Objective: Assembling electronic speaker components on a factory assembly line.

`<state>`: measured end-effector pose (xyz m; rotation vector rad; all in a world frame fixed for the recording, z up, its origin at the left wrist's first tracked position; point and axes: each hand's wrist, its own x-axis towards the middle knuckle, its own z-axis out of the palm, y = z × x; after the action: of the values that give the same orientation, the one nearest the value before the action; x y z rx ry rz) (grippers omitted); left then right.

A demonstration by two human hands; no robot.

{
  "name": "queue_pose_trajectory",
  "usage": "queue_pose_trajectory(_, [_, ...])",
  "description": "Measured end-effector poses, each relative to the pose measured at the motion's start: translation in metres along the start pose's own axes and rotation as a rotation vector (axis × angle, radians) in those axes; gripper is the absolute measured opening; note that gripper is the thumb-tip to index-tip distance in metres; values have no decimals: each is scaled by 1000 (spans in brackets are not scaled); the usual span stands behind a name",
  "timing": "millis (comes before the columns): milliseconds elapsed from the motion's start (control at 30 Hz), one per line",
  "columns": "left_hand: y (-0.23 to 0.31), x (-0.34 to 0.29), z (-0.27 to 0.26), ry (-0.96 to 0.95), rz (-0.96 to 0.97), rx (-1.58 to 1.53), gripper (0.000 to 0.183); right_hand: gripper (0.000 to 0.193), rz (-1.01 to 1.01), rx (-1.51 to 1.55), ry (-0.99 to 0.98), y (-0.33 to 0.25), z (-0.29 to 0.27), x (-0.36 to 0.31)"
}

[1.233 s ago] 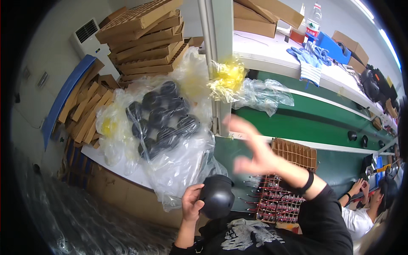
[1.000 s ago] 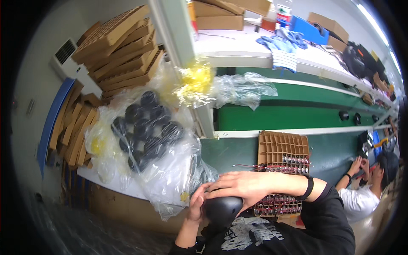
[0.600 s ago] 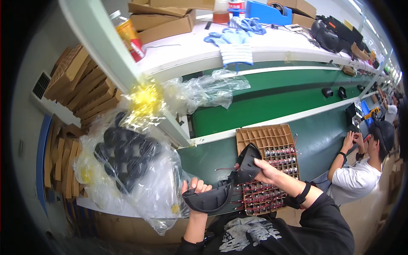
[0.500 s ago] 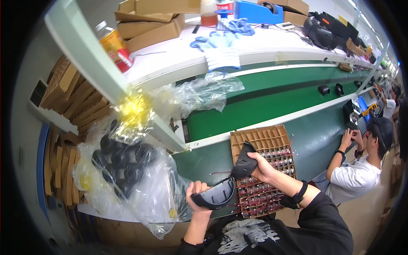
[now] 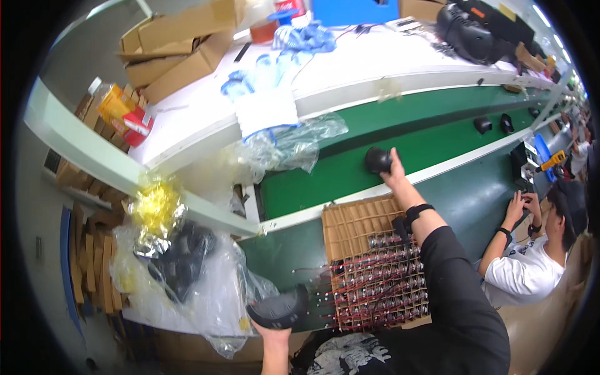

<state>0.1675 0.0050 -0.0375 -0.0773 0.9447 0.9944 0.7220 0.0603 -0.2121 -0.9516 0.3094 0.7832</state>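
Note:
My right hand (image 5: 395, 173) reaches out over the green conveyor belt (image 5: 312, 187), gripping a small rounded black plastic housing (image 5: 377, 160). Whether the housing rests on the belt I cannot tell. Low in front of me, my left hand (image 5: 274, 331) holds a curved black plastic shell (image 5: 280, 307) from below; the shell hides most of the fingers. Between my arms lies a cardboard divider tray (image 5: 353, 234), its nearer cells filled with small metal motors (image 5: 381, 294) trailing red and black wires. Several of its far cells hold nothing.
Clear plastic bags (image 5: 206, 300) with black parts lie at left, beside a pale post (image 5: 94, 144). Above the belt runs a white shelf (image 5: 337, 72) with gloves (image 5: 262, 78) and cardboard boxes (image 5: 181, 50). A co-worker (image 5: 531, 250) sits at right. Black parts (image 5: 482, 125) lie farther along the belt.
My right hand has moved away from the shell, up and forward to the belt with the black housing. My left hand has lowered slightly with the shell. The view has shifted.

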Motion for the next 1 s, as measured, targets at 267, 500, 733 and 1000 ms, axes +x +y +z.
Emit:
queue_pose_trajectory(267, [22,14,-20,-323,119,-228,40,53,211,-827,-1315,92,89,-279])
queue_pose_trajectory(500, [63,-4,-25,-120,179,-180,48,13,-89,-1162,-1428,96,130,-414])
queue_pose_trajectory(733, [169,-26,-76,-88,545,-389,50,6,-734,-875,-1514,72,207,-485])
queue_pose_trajectory(1000, [181,-42,-122,-158,625,-390,44,28,-987,-920,-1029,124,344,-449])
